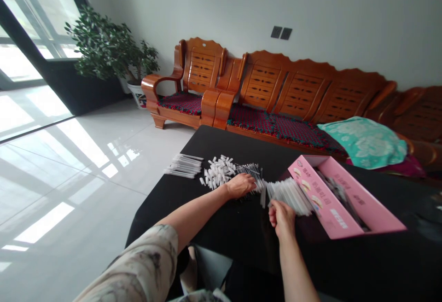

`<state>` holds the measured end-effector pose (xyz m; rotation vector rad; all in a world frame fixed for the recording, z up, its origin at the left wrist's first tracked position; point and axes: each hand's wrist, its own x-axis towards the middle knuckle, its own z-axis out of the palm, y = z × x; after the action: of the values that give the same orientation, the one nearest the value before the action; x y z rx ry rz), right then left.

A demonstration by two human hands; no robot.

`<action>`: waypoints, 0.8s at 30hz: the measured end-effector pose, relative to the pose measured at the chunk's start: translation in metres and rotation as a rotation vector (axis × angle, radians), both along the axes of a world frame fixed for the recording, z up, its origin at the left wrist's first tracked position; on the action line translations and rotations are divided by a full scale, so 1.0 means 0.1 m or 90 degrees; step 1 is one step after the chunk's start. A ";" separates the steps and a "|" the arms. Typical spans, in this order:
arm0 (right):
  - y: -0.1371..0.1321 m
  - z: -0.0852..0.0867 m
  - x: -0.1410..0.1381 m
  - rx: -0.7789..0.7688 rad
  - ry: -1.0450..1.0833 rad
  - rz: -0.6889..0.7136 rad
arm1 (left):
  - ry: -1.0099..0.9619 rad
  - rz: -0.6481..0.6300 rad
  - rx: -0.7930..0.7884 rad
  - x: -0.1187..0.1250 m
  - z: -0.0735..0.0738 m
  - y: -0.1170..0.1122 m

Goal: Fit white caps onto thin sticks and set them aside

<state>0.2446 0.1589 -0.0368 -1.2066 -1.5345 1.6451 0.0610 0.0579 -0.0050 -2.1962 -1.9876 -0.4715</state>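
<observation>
My left hand (241, 185) reaches over a pile of thin dark-grey sticks (251, 170), its fingers stretched toward the right and touching the pile. Left of it lies a heap of short white cap-like pieces (220, 171). Farther left, long whitish pen-like sticks (184, 165) are laid side by side. My right hand (283, 217) is closed, fingers curled in, at the near edge of a stack of translucent tubes (292, 196). Whatever lies between its fingertips is too small to make out. One or two loose tubes (263, 195) lie between the hands.
A pink open box (359, 214) with dark contents stands on the black table (214, 228), right of the tubes. Beyond the table is a wooden sofa (265, 81) with patterned seat covers and a turquoise cloth (366, 141). A potted plant (113, 46) stands by the glass door.
</observation>
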 end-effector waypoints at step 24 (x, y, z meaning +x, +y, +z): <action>0.00 -0.02 0.01 0.006 -0.004 0.022 | -0.367 0.685 -0.132 -0.19 0.06 0.24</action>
<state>0.2455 0.1588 -0.0384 -1.1879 -1.5742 1.6549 0.0419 0.0815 0.0012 -0.7648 -3.1899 -0.7627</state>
